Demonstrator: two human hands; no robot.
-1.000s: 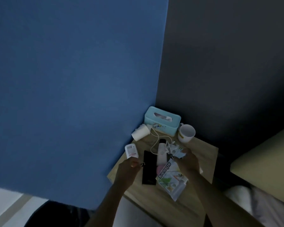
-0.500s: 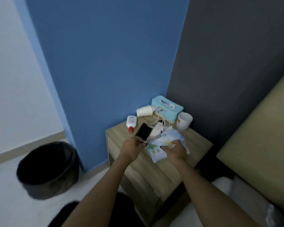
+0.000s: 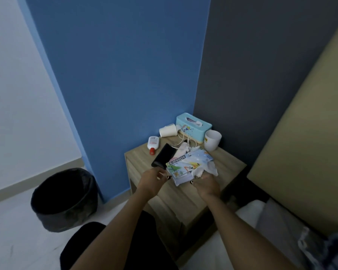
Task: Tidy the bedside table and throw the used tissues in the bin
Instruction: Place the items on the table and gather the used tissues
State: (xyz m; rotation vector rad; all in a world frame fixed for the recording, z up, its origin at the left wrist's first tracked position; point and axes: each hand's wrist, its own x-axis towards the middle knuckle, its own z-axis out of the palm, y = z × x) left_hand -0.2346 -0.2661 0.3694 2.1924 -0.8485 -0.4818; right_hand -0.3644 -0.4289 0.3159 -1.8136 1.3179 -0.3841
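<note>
Over the wooden bedside table (image 3: pixel 228 168), my left hand (image 3: pixel 151 182) grips a black phone (image 3: pixel 164 157) by its lower end, tilted up. My right hand (image 3: pixel 207 185) holds a colourful booklet marked "scissors" (image 3: pixel 185 166) together with crumpled white tissues (image 3: pixel 207 169). Both are lifted slightly above the tabletop. A black bin (image 3: pixel 64 199) stands on the floor to the left of the table.
At the table's back stand a teal tissue box (image 3: pixel 193 128), a white mug (image 3: pixel 212 140), a tipped paper cup (image 3: pixel 167 130), a small white bottle with a red cap (image 3: pixel 153 144) and a white cable (image 3: pixel 180 145). A bed and headboard lie to the right.
The phone and the booklet with tissues have come up off the table into my hands. The view has pulled back and tilted, bringing the bin into sight.
</note>
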